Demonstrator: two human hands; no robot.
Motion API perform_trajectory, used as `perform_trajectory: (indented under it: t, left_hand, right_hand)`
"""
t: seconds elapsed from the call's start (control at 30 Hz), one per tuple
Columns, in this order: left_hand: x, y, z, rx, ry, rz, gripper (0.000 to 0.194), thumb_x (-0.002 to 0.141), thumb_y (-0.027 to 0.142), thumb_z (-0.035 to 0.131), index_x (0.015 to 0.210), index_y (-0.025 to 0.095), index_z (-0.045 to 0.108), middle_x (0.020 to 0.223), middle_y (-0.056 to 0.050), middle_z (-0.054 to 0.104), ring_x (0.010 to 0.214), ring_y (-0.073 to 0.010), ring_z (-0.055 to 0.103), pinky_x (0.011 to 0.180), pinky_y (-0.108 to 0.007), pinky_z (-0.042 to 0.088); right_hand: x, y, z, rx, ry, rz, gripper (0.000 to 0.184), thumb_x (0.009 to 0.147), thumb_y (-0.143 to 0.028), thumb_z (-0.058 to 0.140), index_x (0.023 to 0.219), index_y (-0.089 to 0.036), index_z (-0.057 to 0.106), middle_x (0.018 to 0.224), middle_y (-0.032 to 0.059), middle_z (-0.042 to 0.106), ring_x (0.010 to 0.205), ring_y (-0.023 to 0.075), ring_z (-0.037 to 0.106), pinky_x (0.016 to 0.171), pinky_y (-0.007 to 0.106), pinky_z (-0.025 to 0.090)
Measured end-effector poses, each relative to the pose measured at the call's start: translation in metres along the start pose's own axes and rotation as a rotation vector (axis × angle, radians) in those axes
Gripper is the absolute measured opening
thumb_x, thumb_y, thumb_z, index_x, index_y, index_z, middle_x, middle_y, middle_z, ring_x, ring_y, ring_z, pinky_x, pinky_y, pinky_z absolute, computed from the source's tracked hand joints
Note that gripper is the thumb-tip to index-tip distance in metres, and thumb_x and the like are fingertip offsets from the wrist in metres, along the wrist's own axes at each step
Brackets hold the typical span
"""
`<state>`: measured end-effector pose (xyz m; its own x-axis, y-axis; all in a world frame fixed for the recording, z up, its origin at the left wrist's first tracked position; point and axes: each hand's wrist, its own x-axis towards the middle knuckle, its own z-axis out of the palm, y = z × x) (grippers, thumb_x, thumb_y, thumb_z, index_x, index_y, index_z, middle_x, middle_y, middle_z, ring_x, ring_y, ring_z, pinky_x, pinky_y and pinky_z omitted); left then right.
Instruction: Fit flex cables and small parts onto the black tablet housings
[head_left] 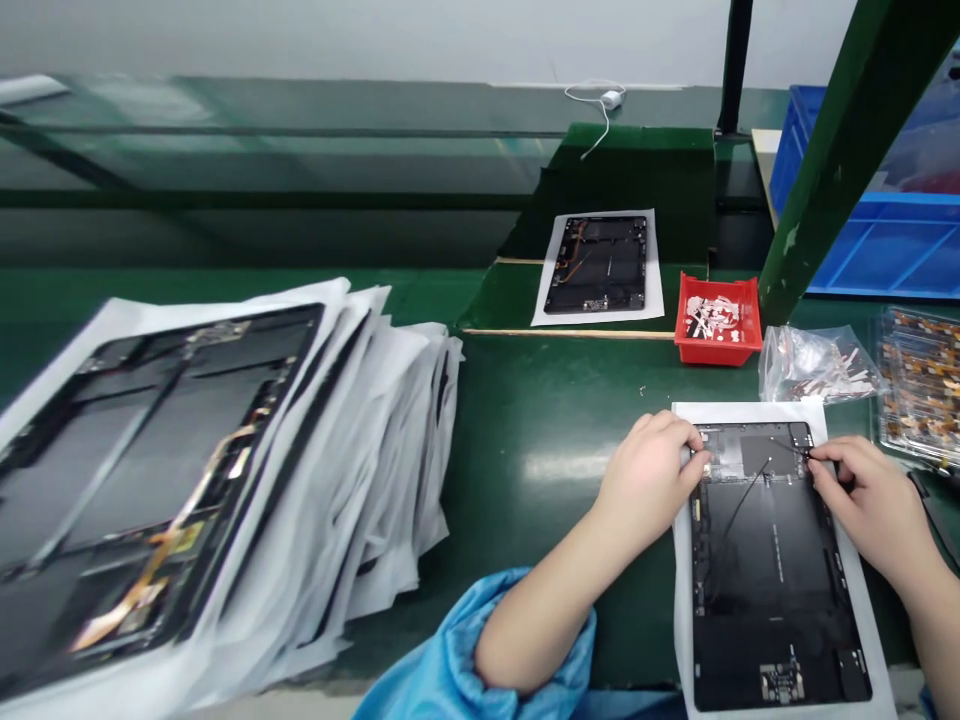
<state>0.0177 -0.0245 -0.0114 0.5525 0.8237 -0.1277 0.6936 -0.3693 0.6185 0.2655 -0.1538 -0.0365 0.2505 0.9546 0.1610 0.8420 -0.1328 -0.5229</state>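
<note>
An opened tablet housing (765,570), black inside with thin cables and a small board at its near end, lies on a white protective sheet (684,620). My left hand (652,465) is closed at the housing's upper left edge, thumb and forefinger pinched over the rim. At the upper right edge, my right hand (870,500) is closed too. Its thumb and forefinger pinch what looks like the end of a thin black cable (787,446), though the fingertips partly cover it. Another thin black cable (746,495) curves loosely across the housing.
Left stands a tall stack of housings (172,420) between white sheets. Another housing (600,262) lies farther back. Beyond my hands are a red bin (718,352) of small white parts, a clear bag (817,365), trays of flex cables (922,380), a green post (825,160) and a blue crate (862,245).
</note>
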Motion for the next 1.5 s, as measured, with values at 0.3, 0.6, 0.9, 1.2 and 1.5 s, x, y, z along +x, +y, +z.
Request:
perform_trajectory:
  t: [0.3, 0.6, 0.9, 1.2, 1.5]
  left_hand:
    - [0.007, -0.003, -0.014, -0.078, -0.048, -0.067, 0.01, 0.089, 0.026, 0.064, 0.082, 0.022, 0.07, 0.079, 0.002, 0.071, 0.076, -0.0181, 0.065, 0.068, -0.028, 0.045]
    - [0.008, -0.002, -0.013, -0.093, -0.06, -0.103, 0.011, 0.089, 0.031, 0.065, 0.084, 0.022, 0.07, 0.077, 0.001, 0.072, 0.074, -0.0184, 0.066, 0.062, -0.027, 0.041]
    - [0.003, 0.0, -0.026, -0.056, -0.118, -0.124, 0.03, 0.091, 0.043, 0.058, 0.074, 0.023, 0.071, 0.069, 0.0, 0.071, 0.067, -0.0197, 0.065, 0.058, -0.028, 0.038]
    - [-0.002, 0.006, -0.025, -0.051, -0.216, -0.068, 0.017, 0.084, 0.025, 0.061, 0.072, 0.024, 0.073, 0.075, 0.0, 0.075, 0.069, -0.0191, 0.067, 0.06, -0.027, 0.04]
    - [0.004, 0.001, -0.021, -0.074, -0.189, 0.031, 0.026, 0.089, 0.022, 0.052, 0.089, 0.027, 0.078, 0.095, 0.0, 0.078, 0.086, -0.02, 0.07, 0.07, -0.027, 0.046]
  right_hand:
    - [0.002, 0.005, 0.003, 0.011, 0.028, -0.013, 0.019, 0.092, -0.037, 0.057, 0.097, -0.024, 0.07, 0.093, 0.0033, 0.068, 0.067, 0.0166, 0.059, 0.066, 0.03, 0.047]
    - [0.004, 0.003, 0.005, 0.021, 0.056, 0.018, 0.019, 0.089, -0.034, 0.057, 0.096, -0.023, 0.071, 0.078, 0.0013, 0.064, 0.064, 0.0171, 0.059, 0.063, 0.029, 0.047]
    - [-0.032, -0.002, -0.01, -0.017, 0.12, 0.183, 0.028, 0.093, -0.042, 0.056, 0.109, -0.022, 0.066, 0.078, 0.0028, 0.071, 0.061, 0.0187, 0.066, 0.061, 0.03, 0.052]
    - [-0.11, -0.017, -0.012, 0.021, -0.069, 0.324, 0.032, 0.088, -0.042, 0.054, 0.116, -0.027, 0.062, 0.071, -0.0032, 0.069, 0.047, 0.0144, 0.061, 0.051, 0.024, 0.051]
    - [-0.127, -0.043, 0.015, 0.282, -0.128, 0.325, 0.035, 0.092, -0.042, 0.055, 0.12, -0.023, 0.064, 0.074, 0.0002, 0.064, 0.057, 0.0139, 0.062, 0.055, 0.02, 0.052]
